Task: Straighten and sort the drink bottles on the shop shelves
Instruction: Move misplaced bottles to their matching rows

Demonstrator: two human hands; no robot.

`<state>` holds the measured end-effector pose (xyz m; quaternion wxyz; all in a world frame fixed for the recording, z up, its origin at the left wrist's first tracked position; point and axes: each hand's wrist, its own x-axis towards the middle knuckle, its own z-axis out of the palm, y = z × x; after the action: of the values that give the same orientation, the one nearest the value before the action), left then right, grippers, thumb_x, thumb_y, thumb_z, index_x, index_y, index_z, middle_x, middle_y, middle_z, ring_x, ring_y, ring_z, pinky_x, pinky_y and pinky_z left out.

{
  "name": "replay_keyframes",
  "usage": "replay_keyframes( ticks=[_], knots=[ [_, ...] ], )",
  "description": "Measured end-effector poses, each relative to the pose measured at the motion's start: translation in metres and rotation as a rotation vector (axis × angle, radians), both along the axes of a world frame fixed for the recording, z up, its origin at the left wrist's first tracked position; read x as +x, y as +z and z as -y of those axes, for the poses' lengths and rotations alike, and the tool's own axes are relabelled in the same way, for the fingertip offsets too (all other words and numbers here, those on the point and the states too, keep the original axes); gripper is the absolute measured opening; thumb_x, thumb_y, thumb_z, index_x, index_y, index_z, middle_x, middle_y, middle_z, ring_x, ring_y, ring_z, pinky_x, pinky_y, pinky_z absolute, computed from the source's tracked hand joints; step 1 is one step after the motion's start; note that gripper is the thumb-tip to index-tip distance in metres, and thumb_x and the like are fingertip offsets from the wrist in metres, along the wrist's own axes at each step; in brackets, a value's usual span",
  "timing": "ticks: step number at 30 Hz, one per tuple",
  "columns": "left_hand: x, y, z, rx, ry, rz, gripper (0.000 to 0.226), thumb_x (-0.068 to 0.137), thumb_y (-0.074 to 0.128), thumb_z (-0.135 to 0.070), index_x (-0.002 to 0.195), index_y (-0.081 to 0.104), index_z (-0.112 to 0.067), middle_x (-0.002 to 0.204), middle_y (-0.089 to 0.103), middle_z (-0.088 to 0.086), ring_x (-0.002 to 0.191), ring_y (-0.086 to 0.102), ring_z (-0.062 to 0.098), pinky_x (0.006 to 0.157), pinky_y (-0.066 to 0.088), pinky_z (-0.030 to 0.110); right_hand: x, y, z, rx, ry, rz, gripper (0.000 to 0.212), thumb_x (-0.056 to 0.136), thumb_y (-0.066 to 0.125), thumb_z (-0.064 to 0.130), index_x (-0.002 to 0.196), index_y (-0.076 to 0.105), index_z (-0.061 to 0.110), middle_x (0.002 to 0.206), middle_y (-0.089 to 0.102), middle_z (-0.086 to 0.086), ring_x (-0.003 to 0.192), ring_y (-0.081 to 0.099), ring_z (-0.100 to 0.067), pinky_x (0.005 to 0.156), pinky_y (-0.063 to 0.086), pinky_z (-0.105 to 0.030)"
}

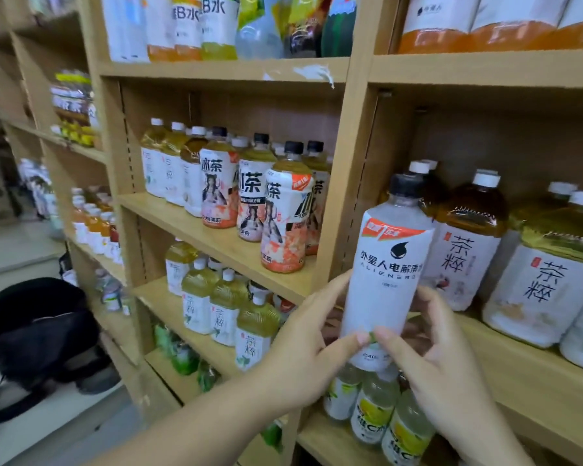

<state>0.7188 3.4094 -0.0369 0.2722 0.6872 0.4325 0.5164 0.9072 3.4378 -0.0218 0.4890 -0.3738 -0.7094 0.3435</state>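
Fingers of your L hand wrap the left side of the white-label bottle. Your R hand grips the other side, and the tips of both hands nearly meet across the lower label. Bottle is off the shelf, held slightly tilted in front of the upright btwn the two bays, black cap up.

Risks noted:
1. Grip sits low, near the base. Most of the bottle's wt is above your hands, so a slack fingertip could let it tip fwd.
2. Cap and shoulder are just beside the dark tea bottle. A careless push in could knock that bottle into the row behind.
3. Yellow-label bottles stand directly below, so a drop lands on them.
4. R bay holds tea only, as far as visible. Placing this one there = mis-sort. Check for matching stock first.
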Motion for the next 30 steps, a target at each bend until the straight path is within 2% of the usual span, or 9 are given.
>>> replay_keyframes(
  ticks=[3, 5, 8, 11, 15, 20, 24, 27, 30],
  knots=[
    [-0.020, -0.001, 0.017, -0.023, -0.081, 0.071, 0.063, 0.102, 0.061, -0.010, 0.154, 0.038, -0.037, 0.148, 0.055, -0.015, 0.135, 0.055, 0.012, 0.105, 0.052, 0.039, -0.020, -0.010, 0.012, -0.010, 0.005, -0.020, 0.063, 0.072, 0.076, 0.054, 0.129, 0.049, 0.052, 0.121, 0.064, 0.027, 0.097, 0.070, -0.004, 0.081, 0.057, -0.033],
    [-0.037, -0.006, 0.022, -0.048, -0.104, 0.119, 0.057, 0.104, 0.057, -0.009, 0.153, 0.041, -0.033, 0.146, 0.058, -0.013, 0.132, 0.058, 0.011, 0.102, 0.053, 0.034, -0.037, -0.021, 0.019, -0.038, 0.026, -0.023, 0.068, 0.072, 0.082, 0.062, 0.131, 0.051, 0.049, 0.124, 0.066, 0.022, 0.100, 0.071, -0.007, 0.082, 0.058, -0.035],
    [-0.071, -0.018, 0.025, -0.110, -0.096, 0.204, 0.048, 0.106, 0.055, -0.015, 0.151, 0.047, -0.030, 0.144, 0.061, -0.008, 0.134, 0.057, 0.015, 0.109, 0.049, 0.043, -0.073, -0.040, 0.026, -0.078, 0.050, 0.007, 0.092, 0.058, 0.081, 0.076, 0.138, 0.051, 0.042, 0.127, 0.069, 0.018, 0.105, 0.072, -0.009, 0.083, 0.059, -0.030],
    [-0.117, -0.031, 0.029, -0.177, -0.109, 0.279, 0.045, 0.104, 0.056, -0.019, 0.148, 0.050, -0.025, 0.143, 0.063, -0.002, 0.134, 0.058, 0.020, 0.112, 0.046, 0.049, -0.120, -0.060, 0.028, -0.133, 0.059, 0.004, 0.079, 0.065, 0.083, 0.054, 0.137, 0.051, 0.041, 0.118, 0.072, 0.019, 0.100, 0.074, -0.012, 0.078, 0.058, -0.023],
    [-0.195, -0.044, 0.031, -0.243, -0.099, 0.310, 0.054, 0.092, 0.067, -0.038, 0.143, 0.055, -0.028, 0.134, 0.070, -0.002, 0.125, 0.065, 0.020, 0.108, 0.050, 0.047, -0.195, -0.076, 0.029, -0.187, 0.072, 0.035, 0.084, 0.062, 0.078, 0.069, 0.138, 0.048, 0.048, 0.123, 0.068, 0.022, 0.097, 0.072, -0.012, 0.079, 0.056, -0.024],
    [-0.294, -0.059, 0.030, -0.300, -0.045, 0.360, 0.063, 0.076, 0.077, -0.043, 0.134, 0.061, -0.025, 0.120, 0.076, -0.001, 0.112, 0.072, 0.020, 0.096, 0.057, 0.036, -0.296, -0.091, 0.025, -0.246, 0.123, 0.060, 0.073, 0.075, 0.074, 0.060, 0.141, 0.048, 0.047, 0.122, 0.066, 0.023, 0.094, 0.070, -0.009, 0.079, 0.057, -0.027],
    [-0.364, -0.066, 0.026, -0.324, 0.113, 0.409, 0.060, 0.064, 0.080, -0.046, 0.115, 0.071, -0.016, 0.107, 0.080, 0.001, 0.100, 0.076, 0.021, 0.083, 0.060, 0.032, -0.375, -0.108, 0.022, -0.312, 0.168, 0.083, 0.073, 0.078, 0.075, 0.044, 0.145, 0.045, 0.038, 0.115, 0.065, 0.029, 0.088, 0.068, -0.002, 0.075, 0.054, -0.020],
    [-0.405, -0.077, 0.022, -0.385, 0.177, 0.413, 0.052, 0.067, 0.087, -0.028, 0.114, 0.071, -0.014, 0.104, 0.080, 0.002, 0.098, 0.077, 0.022, 0.082, 0.062, 0.033, -0.421, -0.119, 0.015, -0.352, 0.206, 0.103, 0.072, 0.079, 0.075, 0.044, 0.144, 0.044, 0.043, 0.120, 0.065, 0.030, 0.095, 0.068, -0.004, 0.078, 0.055, -0.022],
    [-0.434, -0.089, 0.016, -0.447, 0.238, 0.425, 0.040, 0.078, 0.086, -0.004, 0.114, 0.070, -0.014, 0.103, 0.081, 0.002, 0.095, 0.078, 0.021, 0.078, 0.062, 0.032, -0.453, -0.129, 0.003, -0.353, 0.249, 0.180, 0.064, 0.087, 0.077, 0.031, 0.139, 0.046, 0.049, 0.124, 0.064, 0.028, 0.094, 0.065, 0.000, 0.077, 0.050, -0.017]
  ],
)
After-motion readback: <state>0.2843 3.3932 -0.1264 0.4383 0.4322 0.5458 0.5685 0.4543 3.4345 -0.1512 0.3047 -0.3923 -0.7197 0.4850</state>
